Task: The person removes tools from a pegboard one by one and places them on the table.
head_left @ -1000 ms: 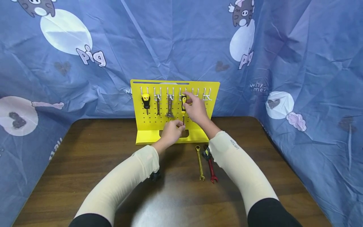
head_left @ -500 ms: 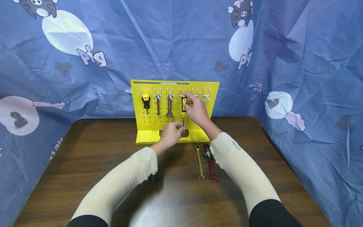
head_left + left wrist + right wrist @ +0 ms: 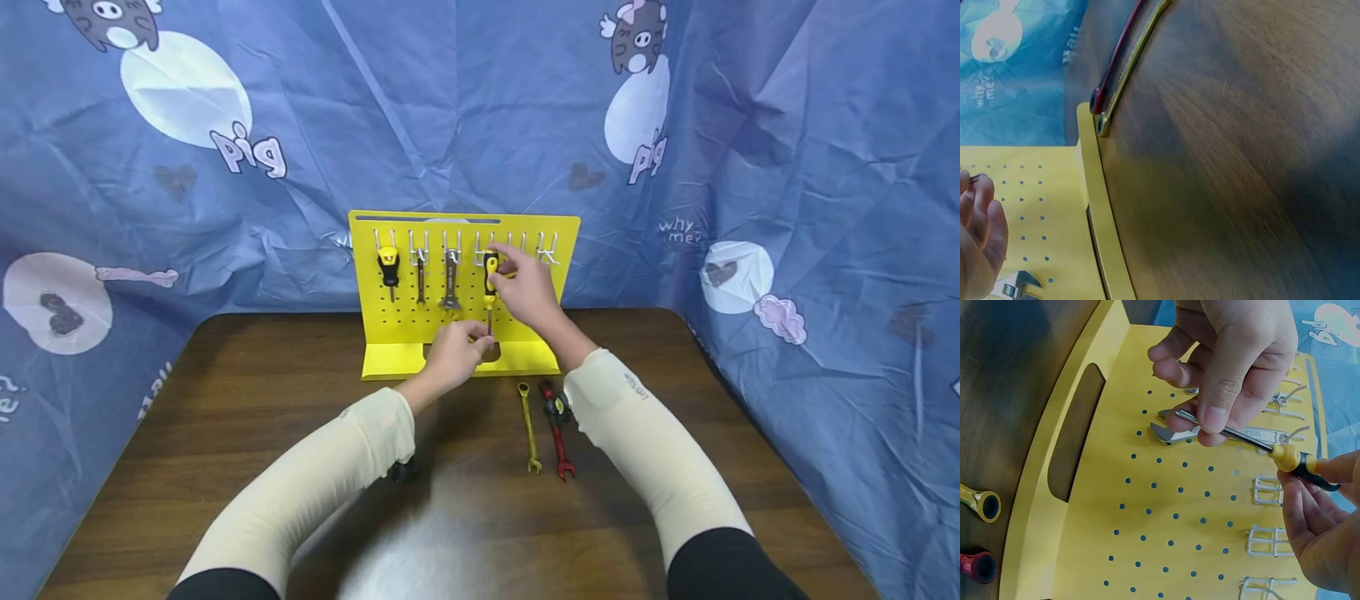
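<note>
A screwdriver (image 3: 491,275) with a yellow and black handle is held upright in front of the yellow pegboard (image 3: 397,329). My right hand (image 3: 528,287) grips its handle near the top. Lower down, my left hand (image 3: 456,350) pinches the metal shaft near its tip. The right wrist view shows the shaft (image 3: 1247,439) between the left thumb and fingers, apart from the board's face. Behind the hands, an adjustable wrench (image 3: 450,279) hangs on a hook. In the left wrist view only part of the left hand (image 3: 979,237) shows, at the edge.
A stubby screwdriver (image 3: 388,265) and a small wrench (image 3: 421,275) hang at the board's left. White wire hooks (image 3: 1269,540) stick out farther right. A gold wrench (image 3: 529,429) and a red wrench (image 3: 561,446) lie on the wooden table (image 3: 262,400) before the board.
Both hands keep hold of the screwdriver. It and the right hand have shifted very slightly right in the view, which itself moved a little. The wrenches on the table have not moved.
</note>
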Tool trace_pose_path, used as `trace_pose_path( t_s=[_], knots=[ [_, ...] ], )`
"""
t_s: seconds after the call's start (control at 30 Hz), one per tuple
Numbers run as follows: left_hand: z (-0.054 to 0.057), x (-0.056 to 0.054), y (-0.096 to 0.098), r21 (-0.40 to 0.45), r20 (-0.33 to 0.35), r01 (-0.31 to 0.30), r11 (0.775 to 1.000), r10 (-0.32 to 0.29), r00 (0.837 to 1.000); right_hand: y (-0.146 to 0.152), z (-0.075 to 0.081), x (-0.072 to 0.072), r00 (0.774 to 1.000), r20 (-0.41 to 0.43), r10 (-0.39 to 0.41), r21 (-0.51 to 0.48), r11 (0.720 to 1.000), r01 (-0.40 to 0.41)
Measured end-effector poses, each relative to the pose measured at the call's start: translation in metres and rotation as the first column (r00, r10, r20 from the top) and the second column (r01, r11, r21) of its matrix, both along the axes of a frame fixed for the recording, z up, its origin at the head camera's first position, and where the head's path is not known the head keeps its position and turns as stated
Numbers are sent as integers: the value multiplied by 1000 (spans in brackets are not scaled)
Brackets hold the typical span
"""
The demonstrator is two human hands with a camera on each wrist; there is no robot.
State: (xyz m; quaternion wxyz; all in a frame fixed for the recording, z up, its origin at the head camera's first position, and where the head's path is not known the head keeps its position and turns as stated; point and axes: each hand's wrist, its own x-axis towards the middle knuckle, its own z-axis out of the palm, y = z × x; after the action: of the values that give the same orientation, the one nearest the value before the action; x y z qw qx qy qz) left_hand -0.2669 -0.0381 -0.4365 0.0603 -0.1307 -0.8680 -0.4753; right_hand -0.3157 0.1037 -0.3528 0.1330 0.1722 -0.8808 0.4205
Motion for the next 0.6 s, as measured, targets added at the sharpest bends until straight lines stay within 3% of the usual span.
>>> trace_pose_path(
  t_s=[0.2,0.37,0.6],
  knots=[
    [0,10,5,-21,-62,37,999,-39,997,9,2,9,999,15,36,6,999,-36],
    [-9,26,6,-33,-92,114,993,-117,989,18,-2,17,990,106,92,20,995,-95],
    [-30,50,11,19,13,214,977,-214,977,27,-23,26,963,244,115,91,986,-141]
  ],
)
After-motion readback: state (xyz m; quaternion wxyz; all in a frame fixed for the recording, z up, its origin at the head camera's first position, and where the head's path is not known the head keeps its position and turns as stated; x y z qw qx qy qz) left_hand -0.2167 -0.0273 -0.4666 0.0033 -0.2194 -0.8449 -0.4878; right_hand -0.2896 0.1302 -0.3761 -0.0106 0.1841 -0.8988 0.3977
